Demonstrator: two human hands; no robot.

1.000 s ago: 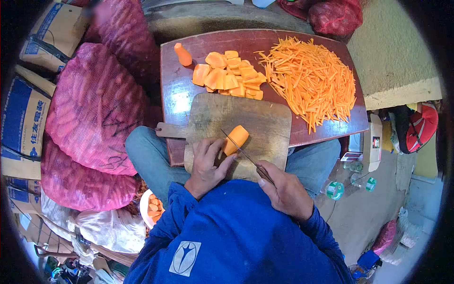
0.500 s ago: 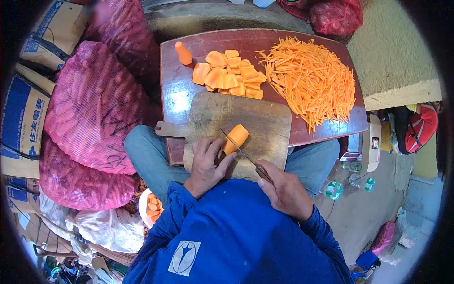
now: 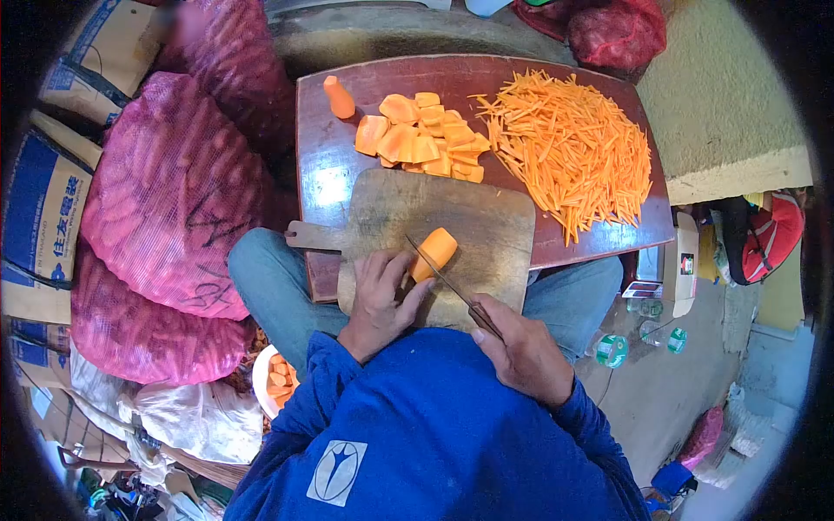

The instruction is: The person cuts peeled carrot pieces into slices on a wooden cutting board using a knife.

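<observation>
Knife (image 3: 474, 308) — one — fills right hand (image 3: 530, 354); left hand (image 3: 378, 300) steadies one carrot chunk (image 3: 440, 248).

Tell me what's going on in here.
A person is cutting carrots. The left hand steadies a carrot piece on the wooden cutting board, while the right hand grips a knife with its blade against that piece. Beyond the board, on the reddish table, are a heap of flat orange slices and, to its right, a larger pile of thin strips. Another carrot sits near the table's far left corner.
</observation>
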